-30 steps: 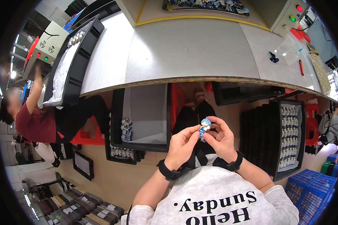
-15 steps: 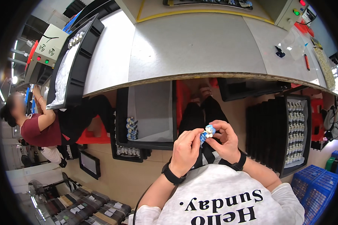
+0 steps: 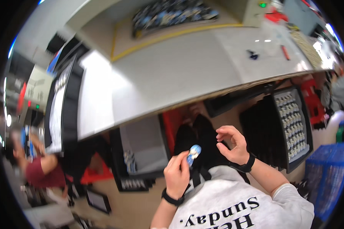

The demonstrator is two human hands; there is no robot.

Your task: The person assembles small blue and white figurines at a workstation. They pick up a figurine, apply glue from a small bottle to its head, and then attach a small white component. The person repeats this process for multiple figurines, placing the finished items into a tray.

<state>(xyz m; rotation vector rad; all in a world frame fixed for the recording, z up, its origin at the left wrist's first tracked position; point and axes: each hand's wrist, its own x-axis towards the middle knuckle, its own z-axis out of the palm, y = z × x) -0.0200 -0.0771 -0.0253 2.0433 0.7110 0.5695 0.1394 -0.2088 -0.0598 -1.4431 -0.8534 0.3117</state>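
Between the fingertips of my left hand is a small blue-and-white figurine, held in front of my lap. My right hand is apart from it, to the right, its fingers curved and spaced with nothing between them. Left of my left hand stands a black tray with a grey lining. A few similar blue-and-white figurines lie along that tray's left side, blurred.
A grey worktable spans the area ahead, with a dark small part and a red pen-like tool. A filled tray lies in the yellow-edged booth. Right, stacked black trays hold figurines beside blue crates. A co-worker sits left.
My right hand has let go of the figurine and moved apart to the right. My left hand keeps it and has moved left and down. The whole view has tilted and shifted.
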